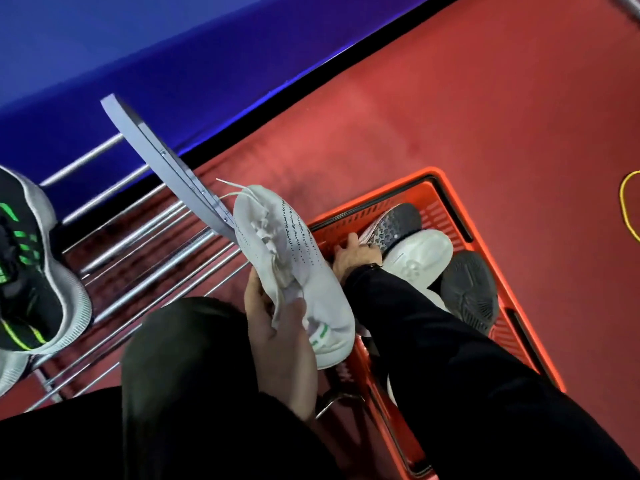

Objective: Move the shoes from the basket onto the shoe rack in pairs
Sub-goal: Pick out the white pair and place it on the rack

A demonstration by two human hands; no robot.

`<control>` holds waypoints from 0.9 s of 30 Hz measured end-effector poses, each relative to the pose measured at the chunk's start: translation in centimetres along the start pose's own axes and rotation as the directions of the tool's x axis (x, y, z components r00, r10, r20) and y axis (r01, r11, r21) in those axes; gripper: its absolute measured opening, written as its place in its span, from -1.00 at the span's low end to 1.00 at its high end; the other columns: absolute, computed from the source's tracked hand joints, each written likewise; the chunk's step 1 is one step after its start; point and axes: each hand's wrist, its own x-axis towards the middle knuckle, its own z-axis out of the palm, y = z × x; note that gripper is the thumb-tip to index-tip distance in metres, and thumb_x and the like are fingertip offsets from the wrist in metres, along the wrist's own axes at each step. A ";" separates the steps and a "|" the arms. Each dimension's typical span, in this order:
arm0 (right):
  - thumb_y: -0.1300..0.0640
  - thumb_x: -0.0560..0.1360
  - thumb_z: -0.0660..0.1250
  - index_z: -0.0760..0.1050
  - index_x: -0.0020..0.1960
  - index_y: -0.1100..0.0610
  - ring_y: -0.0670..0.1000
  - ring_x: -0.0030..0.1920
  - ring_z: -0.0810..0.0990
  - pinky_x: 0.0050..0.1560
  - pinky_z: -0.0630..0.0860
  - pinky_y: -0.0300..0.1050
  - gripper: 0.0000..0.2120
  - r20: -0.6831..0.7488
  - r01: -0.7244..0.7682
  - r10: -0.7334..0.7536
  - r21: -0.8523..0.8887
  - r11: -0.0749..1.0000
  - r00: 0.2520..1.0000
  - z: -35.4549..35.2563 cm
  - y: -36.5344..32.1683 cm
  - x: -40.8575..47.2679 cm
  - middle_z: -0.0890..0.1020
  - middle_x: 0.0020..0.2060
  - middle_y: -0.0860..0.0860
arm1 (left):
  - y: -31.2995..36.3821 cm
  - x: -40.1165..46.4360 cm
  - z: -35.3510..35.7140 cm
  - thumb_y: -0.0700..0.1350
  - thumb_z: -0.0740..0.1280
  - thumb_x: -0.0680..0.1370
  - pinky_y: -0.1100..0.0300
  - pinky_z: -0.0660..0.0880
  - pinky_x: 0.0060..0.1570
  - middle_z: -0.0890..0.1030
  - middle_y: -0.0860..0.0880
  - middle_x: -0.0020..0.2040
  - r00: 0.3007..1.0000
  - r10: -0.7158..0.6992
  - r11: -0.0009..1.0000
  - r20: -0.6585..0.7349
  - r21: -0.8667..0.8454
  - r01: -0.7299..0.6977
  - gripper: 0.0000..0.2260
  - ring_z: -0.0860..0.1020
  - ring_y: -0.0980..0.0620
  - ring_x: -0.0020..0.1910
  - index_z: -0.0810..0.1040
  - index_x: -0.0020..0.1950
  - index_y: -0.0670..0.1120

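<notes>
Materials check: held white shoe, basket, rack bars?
White shoe: looks like soft knit fabric, matte, with rows of small perforations and cloth laces. Basket: seemingly moulded plastic, orange-red, slotted walls, slight sheen. Rack bars: probably metal tubing, polished or chromed, with bright streak highlights.

Red carpet floor (467, 109) carrying basket and rack

The orange basket (446, 183) sits right, the metal shoe rack (145, 244) left, a yellow cord (625, 206) far right.
</notes>
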 end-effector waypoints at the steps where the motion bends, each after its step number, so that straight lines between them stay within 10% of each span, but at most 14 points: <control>1: -0.17 0.58 0.01 0.39 0.41 -0.01 0.14 0.25 0.53 0.28 0.33 0.08 -0.51 -0.006 -0.010 0.010 0.010 1.000 1.000 0.0 0.2 -0.9 0.30 0.33 0.07 | 0.0 0.0 0.1 -0.16 0.31 0.59 0.05 0.54 0.26 0.62 0.14 0.29 1.000 -0.002 1.000 0.002 0.009 0.002 -0.49 0.60 0.10 0.27 0.37 0.49 0.21; 6: -0.08 0.51 0.26 0.42 0.22 -0.02 0.14 0.06 0.53 0.11 0.52 0.05 -0.68 -0.214 -0.084 0.217 0.499 0.862 0.953 3.9 4.2 -7.6 0.30 0.17 0.07 | 0.5 -0.7 1.2 -0.10 0.33 0.53 -0.09 0.48 0.34 0.60 0.10 0.33 0.998 -0.060 0.998 -0.004 -0.016 0.060 -0.46 0.58 0.02 0.31 0.37 0.46 0.30; 10: 0.35 0.41 0.39 0.51 0.14 0.04 -0.19 -0.06 0.47 0.10 0.54 -0.12 -0.64 -0.246 0.121 0.494 0.955 0.271 0.834 5.1 7.0 -13.5 0.36 0.17 0.03 | 0.6 -0.9 1.6 -0.18 0.29 0.60 0.06 0.57 0.15 0.63 0.07 0.30 0.999 -0.033 0.999 0.034 -0.035 0.034 -0.51 0.60 0.02 0.27 0.39 0.48 0.21; 15: 0.43 0.51 0.30 0.46 0.37 0.08 -0.05 -0.09 0.69 -0.16 0.62 -0.19 -0.52 0.002 0.279 0.513 0.838 -0.470 0.859 4.7 7.9 -20.2 0.62 0.18 0.16 | 1.6 -2.2 1.1 -0.20 0.31 0.35 0.20 0.61 -0.01 0.62 -0.15 0.30 0.999 0.007 0.998 0.034 -0.055 -0.005 -0.34 0.60 -0.16 0.26 0.42 0.49 -0.06; 22: 0.39 0.52 0.23 0.51 0.36 0.22 0.33 0.30 0.53 0.39 0.37 0.30 -0.58 -0.106 0.262 0.269 0.713 -0.651 0.957 3.0 7.3 -26.6 0.59 0.24 0.29 | 4.9 -6.0 -3.6 -0.15 0.34 0.28 -0.26 0.47 0.33 0.64 -0.09 0.27 0.979 0.044 0.998 0.198 -0.056 -0.034 -0.35 0.60 -0.17 0.26 0.50 0.40 0.05; 27: 0.46 0.53 0.18 0.47 0.39 0.17 0.34 0.22 0.57 0.29 0.44 0.32 -0.52 -0.277 0.346 0.208 0.725 -0.595 0.938 -2.4 4.9 -30.8 0.62 0.21 0.28 | 9.0 -6.6 -8.6 -0.21 0.28 0.34 -0.16 0.53 0.26 0.67 -0.08 0.21 0.966 0.194 0.980 0.173 -0.076 -0.183 -0.42 0.64 -0.15 0.17 0.50 0.38 0.02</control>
